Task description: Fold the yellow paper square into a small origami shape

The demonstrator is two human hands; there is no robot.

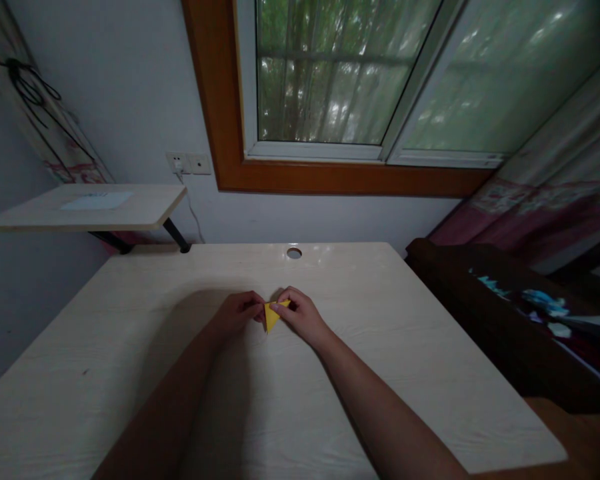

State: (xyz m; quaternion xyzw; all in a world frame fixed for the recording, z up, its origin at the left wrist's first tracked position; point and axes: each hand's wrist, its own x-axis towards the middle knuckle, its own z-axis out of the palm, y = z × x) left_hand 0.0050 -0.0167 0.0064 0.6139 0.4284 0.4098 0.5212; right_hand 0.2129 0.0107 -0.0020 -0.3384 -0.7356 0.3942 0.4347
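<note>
A small yellow piece of folded paper (271, 319), triangular in outline with one point toward me, is held between my two hands over the middle of the desk. My right hand (300, 313) pinches its upper right part, thumb on top and fingers behind. At its upper left edge, my left hand (240, 311) has its thumb and fingertips closed on the paper's corner. The fingers partly cover the paper's edges, so its full folds are hidden.
The pale wooden desk (380, 400) has a round cable hole (294, 253) near its back edge. A raised shelf (165, 200) with a white sheet (96, 201) stands at back left. Right of the desk is a dark piece of furniture (460, 293) with items on it.
</note>
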